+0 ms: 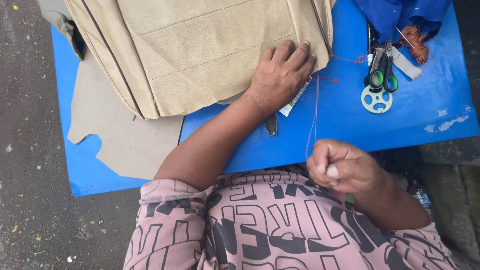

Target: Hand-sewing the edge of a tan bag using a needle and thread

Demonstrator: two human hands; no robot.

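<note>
My left hand (281, 75) lies flat, fingers spread, on the lower right corner of a beige stitched cover (200, 50) with dark piping, pressing it onto the blue table (425, 105). My right hand (342, 165) is closed in a fist near my chest, pinching a thin reddish thread (315, 110). The thread runs up taut from the fist to the cover's edge by my left fingertips. Whether a needle is in the fist cannot be seen.
Green-handled scissors (382, 75) and a pale round disc with holes (376, 99) lie on the table's right. A bundle of orange thread (414, 40) and blue cloth (400, 15) sit at the far right. Flat beige material (125, 135) lies under the cover. A small packet (295, 100) lies by my left hand.
</note>
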